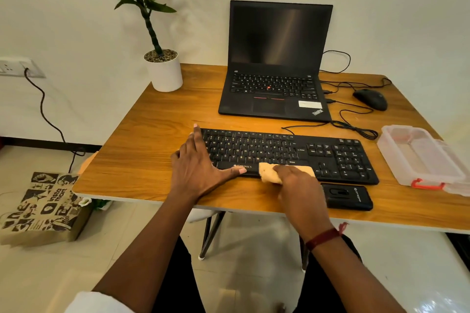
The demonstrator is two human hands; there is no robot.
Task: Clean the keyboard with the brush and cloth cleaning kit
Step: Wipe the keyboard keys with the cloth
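A black keyboard (292, 152) lies across the wooden table, in front of me. My left hand (198, 168) rests flat on its left end, fingers straight and spread, thumb along the front edge. My right hand (297, 180) holds a tan cloth (267, 171) and presses it on the keyboard's front edge near the space bar. A black cleaning kit case (347, 197) sits just in front of the keyboard's right end. No brush is visible.
An open black laptop (274, 89) stands behind the keyboard, with a black mouse (370, 99) and loose cables (356, 124) to its right. A clear plastic box (422, 157) sits at the right edge, a potted plant (164, 68) at the back left. A paper bag (43, 208) lies on the floor.
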